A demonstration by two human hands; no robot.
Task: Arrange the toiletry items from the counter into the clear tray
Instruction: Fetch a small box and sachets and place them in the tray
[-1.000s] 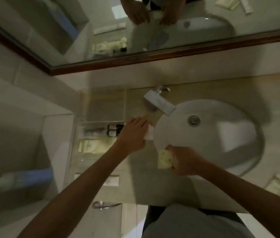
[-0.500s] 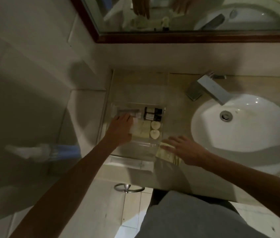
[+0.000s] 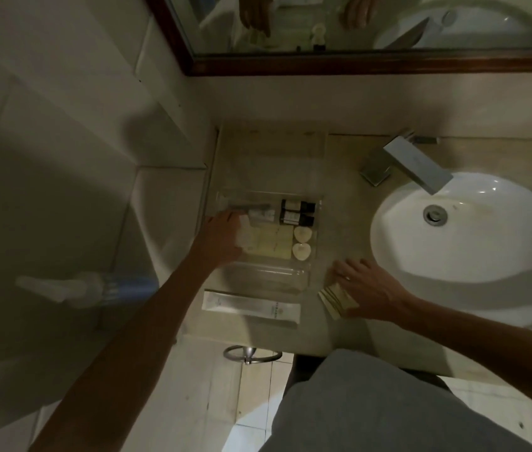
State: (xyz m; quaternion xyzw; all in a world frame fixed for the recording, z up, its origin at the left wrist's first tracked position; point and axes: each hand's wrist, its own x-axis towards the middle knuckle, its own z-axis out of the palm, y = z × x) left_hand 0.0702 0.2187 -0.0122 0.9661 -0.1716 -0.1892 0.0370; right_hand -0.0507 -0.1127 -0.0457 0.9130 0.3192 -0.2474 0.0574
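Note:
The clear tray (image 3: pixel 313 272) stands on the counter left of the sink. It holds two dark bottles (image 3: pixel 297 212), a pale tube (image 3: pixel 259 213), cream packets (image 3: pixel 269 244) and two round soaps (image 3: pixel 302 243). My left hand (image 3: pixel 220 239) reaches into the tray's left side, fingers curled down onto a white packet (image 3: pixel 245 238). My right hand (image 3: pixel 361 282) lies flat with straight fingers on a stack of cream packets (image 3: pixel 334 298) on the counter, just right of the tray. A long white sachet (image 3: pixel 251 308) lies in front of the tray.
The white sink basin (image 3: pixel 388 256) fills the right side, with a square metal faucet (image 3: pixel 411 164) behind it. A framed mirror (image 3: pixel 356 65) hangs above. The counter's front edge has a towel ring (image 3: pixel 251 353) below it. A blurred blue-and-white bottle (image 3: pixel 95 288) sits low at left.
My left hand carried a white packet from beside the basin into the tray. My right hand brought the cream packets down onto the counter beside the tray and flattened on them.

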